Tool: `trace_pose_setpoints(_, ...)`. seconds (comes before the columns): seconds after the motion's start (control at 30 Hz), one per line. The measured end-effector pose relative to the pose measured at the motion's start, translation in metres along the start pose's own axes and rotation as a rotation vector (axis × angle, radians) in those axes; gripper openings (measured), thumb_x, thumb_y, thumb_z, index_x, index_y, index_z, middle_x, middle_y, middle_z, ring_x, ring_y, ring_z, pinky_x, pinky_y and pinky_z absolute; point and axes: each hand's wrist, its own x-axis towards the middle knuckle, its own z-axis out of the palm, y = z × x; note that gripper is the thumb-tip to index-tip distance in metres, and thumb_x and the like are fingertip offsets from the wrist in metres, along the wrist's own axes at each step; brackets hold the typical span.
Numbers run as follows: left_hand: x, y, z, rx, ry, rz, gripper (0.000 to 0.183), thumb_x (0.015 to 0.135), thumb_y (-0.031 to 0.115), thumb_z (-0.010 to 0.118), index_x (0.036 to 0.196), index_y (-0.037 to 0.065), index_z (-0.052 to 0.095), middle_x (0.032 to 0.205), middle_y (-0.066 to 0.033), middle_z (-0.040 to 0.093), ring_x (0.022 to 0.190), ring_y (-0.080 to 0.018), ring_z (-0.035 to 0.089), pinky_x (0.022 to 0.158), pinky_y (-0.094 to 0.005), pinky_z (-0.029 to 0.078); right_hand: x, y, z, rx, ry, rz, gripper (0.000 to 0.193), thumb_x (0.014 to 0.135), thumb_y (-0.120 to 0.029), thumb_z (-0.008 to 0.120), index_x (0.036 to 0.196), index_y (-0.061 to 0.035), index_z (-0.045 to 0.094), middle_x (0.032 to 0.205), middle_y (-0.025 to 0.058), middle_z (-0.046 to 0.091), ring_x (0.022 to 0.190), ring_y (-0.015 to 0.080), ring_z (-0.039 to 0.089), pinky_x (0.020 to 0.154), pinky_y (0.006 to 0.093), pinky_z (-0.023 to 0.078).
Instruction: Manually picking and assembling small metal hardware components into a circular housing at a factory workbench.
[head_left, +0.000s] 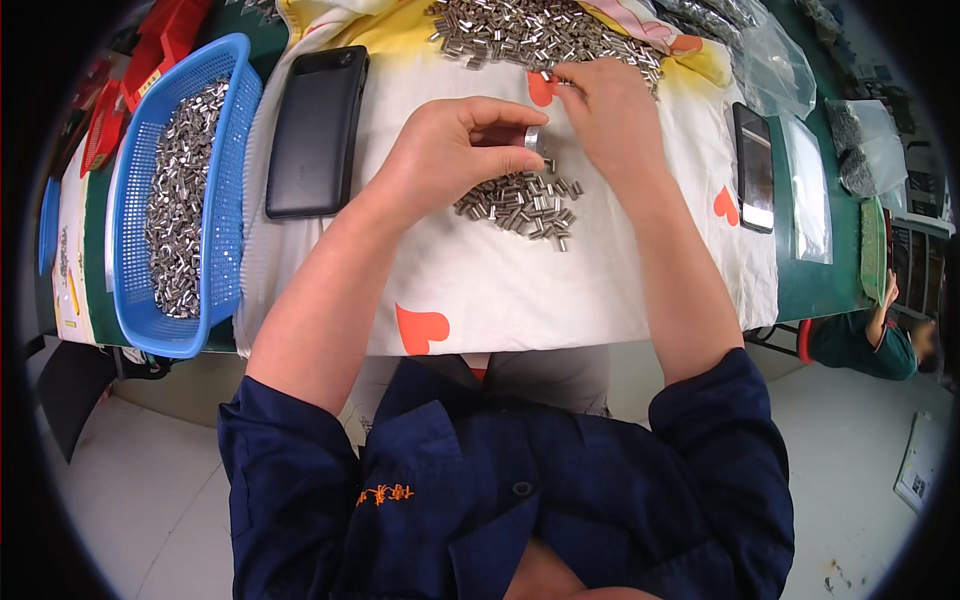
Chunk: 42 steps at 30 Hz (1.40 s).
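Note:
My left hand (455,148) is closed, its thumb and fingers gripping a short, round silver metal piece (533,138). Just beyond it, my right hand (608,112) pinches a small metal cylinder (546,76) at its fingertips, near the large pile. That large pile of small metal cylinders (520,32) spreads over the far part of the cloth. A smaller heap of the same cylinders (520,208) lies on the white cloth (560,300), just below my left hand. My palm hides the far side of the round piece.
A blue plastic basket (230,190) full of cylinders stands at the left, beside a black power bank (316,132). To the right are a phone (753,165), clear plastic bags (775,65) and a green tray (873,250). Another person (865,340) sits at far right.

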Motion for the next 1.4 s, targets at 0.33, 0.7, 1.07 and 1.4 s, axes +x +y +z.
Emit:
trace_pose_setpoints(0.33,-0.001,-0.001,-0.003,-0.003,0.0,-0.026,0.029,0.071,0.004,0.069,0.099,0.003,0.062,0.075,0.0015,0.058,0.069,-0.0029,0.052,0.064,-0.0172,0.045,0.0,-0.014,-0.007,0.055,-0.068,0.098,0.009,0.074,-0.012,0.056,0.078,-0.0063,0.063,0.077,0.0088,0.059,0.076,0.0266,0.054,0.07,0.0364,0.043)
trace_pose_setpoints(0.7,0.001,0.002,-0.005,-0.085,-0.009,-0.017,0.027,0.071,0.003,0.067,0.098,0.005,0.063,0.076,0.0033,0.057,0.07,-0.0025,0.052,0.065,-0.0162,0.044,-0.004,-0.02,0.007,0.089,-0.052,-0.079,0.011,0.069,-0.008,0.057,0.078,-0.0064,0.062,0.074,0.0083,0.058,0.078,0.0262,0.053,0.07,0.0364,0.043)
trace_pose_setpoints(1.07,0.003,-0.004,-0.008,-0.199,0.065,0.029,0.032,0.073,0.001,0.065,0.104,-0.002,0.057,0.085,-0.0047,0.062,0.077,-0.0087,0.059,0.07,-0.0196,0.048,-0.003,-0.027,-0.022,1.003,-0.284,0.438,0.012,0.072,-0.006,0.057,0.082,-0.0015,0.06,0.075,0.0,0.059,0.068,0.0076,0.053,0.063,0.0214,0.044)
trace_pose_setpoints(1.4,0.002,-0.002,-0.004,-0.175,0.075,-0.009,0.031,0.072,0.001,0.067,0.101,-0.002,0.059,0.085,-0.0047,0.063,0.077,-0.0079,0.058,0.07,-0.0195,0.048,-0.004,-0.042,-0.026,0.568,-0.199,0.149,0.01,0.071,-0.005,0.06,0.08,-0.0015,0.057,0.069,0.0024,0.056,0.064,0.0097,0.054,0.059,0.0222,0.045)
